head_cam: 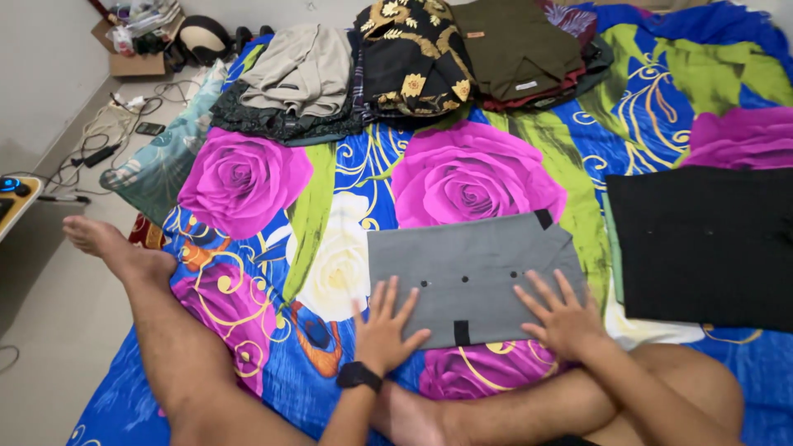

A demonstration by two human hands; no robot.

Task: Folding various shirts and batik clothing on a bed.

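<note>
Bare legs [529,405] are crossing at the bottom of the view, one stretching out left past the bed's edge over the floor [49,347]. Left hand [384,326], with a black wristband [358,375], is lying flat, fingers spread open, on the near left edge of a folded grey garment [471,272]. Right hand [562,318] is pressing flat on the garment's near right corner, fingers splayed open too, gripping nothing. Grey garment is lying on a bright floral bedsheet [281,248], just in front of the person. Black folded cloth [702,244] is sitting just to its right. Folded clothes are resting at the far edge: beige pile [301,70], black-and-gold piece [413,54], olive piece [512,45]. Cables [99,153] are trailing along the floor at left.
</note>
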